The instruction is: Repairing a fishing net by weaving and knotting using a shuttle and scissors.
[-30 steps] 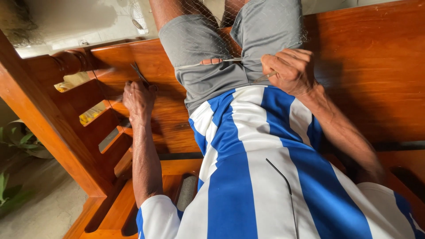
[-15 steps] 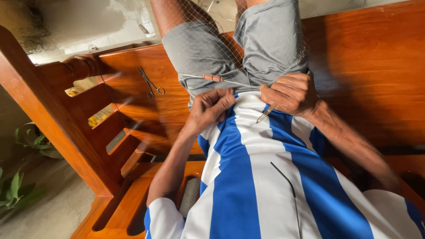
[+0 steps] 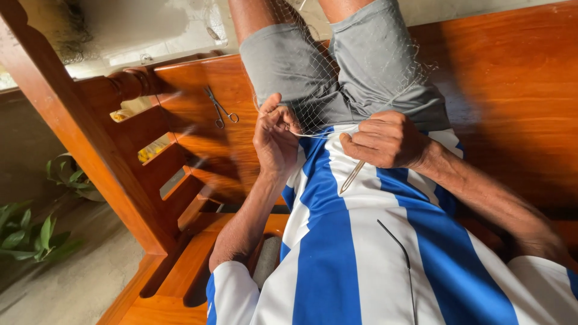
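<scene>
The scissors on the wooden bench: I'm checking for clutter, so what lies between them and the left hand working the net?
In the head view, only bare wood of the bench lies between the scissors and the left hand.

Strong daylight fell from the upper right and lit the wooden bench to a warm orange glow, with a soft sheen on its polished boards. The floor at the top left was washed out almost to white. Deep shadow filled the gaps under the armrest and the lower left corner, where the plants sat dim. The left hand and the armrest slats were smeared by motion blur. The right hand and the striped shirt looked sharper. Straight edges bowed near the frame's borders.
</scene>
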